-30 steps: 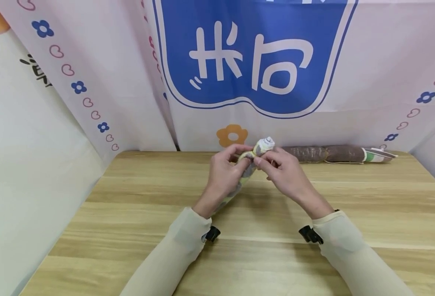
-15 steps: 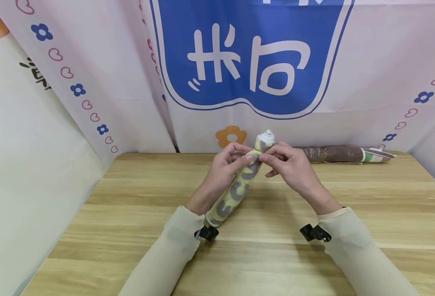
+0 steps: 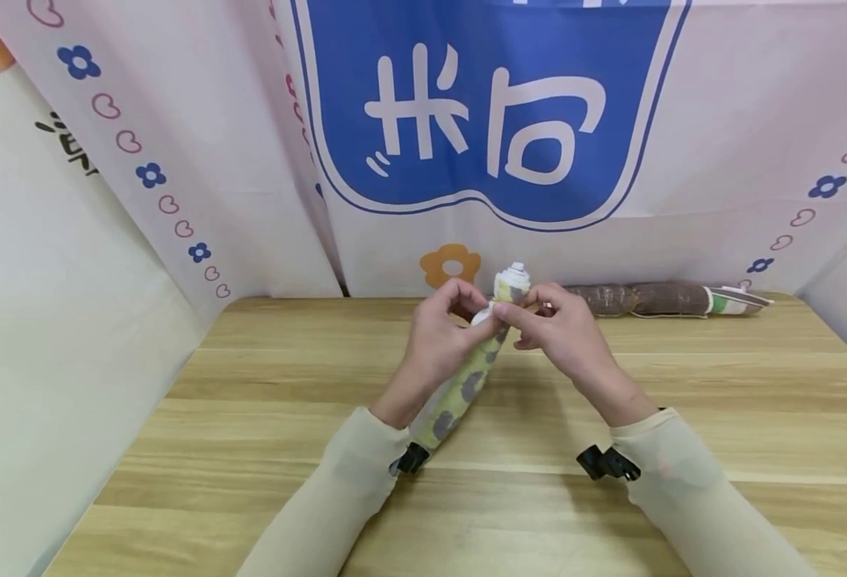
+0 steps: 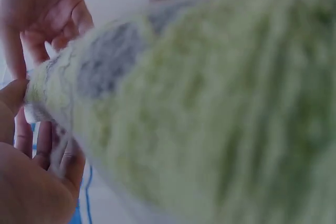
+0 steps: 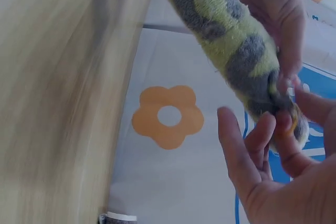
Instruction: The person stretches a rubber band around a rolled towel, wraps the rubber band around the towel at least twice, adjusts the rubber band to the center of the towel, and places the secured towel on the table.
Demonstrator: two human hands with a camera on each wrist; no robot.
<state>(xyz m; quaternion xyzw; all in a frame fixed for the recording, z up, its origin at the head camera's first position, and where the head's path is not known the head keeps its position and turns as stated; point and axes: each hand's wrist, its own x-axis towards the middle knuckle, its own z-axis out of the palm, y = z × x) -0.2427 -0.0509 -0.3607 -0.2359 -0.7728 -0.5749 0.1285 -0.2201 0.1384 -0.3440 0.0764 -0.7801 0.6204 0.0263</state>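
- Left hand [image 3: 437,336] and right hand [image 3: 567,332] pinch a rolled yellow-and-grey cloth [image 3: 470,386] near its white-tipped end.
- A brown roll [image 3: 671,300] lies along the back of the surface [image 3: 510,513].

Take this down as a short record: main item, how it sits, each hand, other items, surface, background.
Main item: rolled cloth, yellow-green with grey patches
Pose: tilted, white tip uppermost; lower end partly hidden by the left wrist
Left hand: pinches the roll just below its tip
Right hand: pinches the roll at nearly the same spot
Other item: dark brown roll, lying along the table's back edge, to the right
Surface: wood-grain table
Background: pale printed backdrop
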